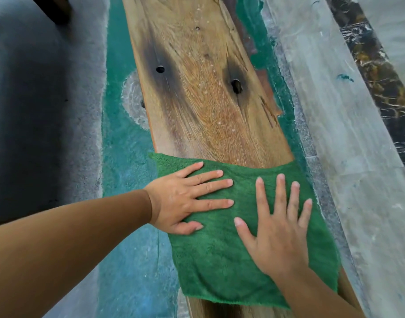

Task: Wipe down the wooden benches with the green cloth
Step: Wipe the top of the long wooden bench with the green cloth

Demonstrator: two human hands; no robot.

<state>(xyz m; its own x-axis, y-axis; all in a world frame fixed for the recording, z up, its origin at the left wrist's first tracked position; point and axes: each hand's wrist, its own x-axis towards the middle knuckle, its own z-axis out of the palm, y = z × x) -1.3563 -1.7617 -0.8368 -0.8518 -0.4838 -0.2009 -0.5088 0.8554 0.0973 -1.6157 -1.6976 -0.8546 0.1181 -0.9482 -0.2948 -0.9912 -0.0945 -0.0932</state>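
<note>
The cloth (238, 244) lies spread flat across the near part of the bench (203, 92), overhanging both long edges; the left hand (185, 200) and right hand (279, 228) press it with straight, splayed fingers, gripping nothing; to wipe well, I judge, keep both palms flat, push along the grain toward the far end, past the two holes (160, 69), and catch the edges.

You'll find no text, label, brand, number or sign that can be read anywhere in your view, neither on the wooden bench (208, 99) nor on the green cloth (219, 260).
</note>
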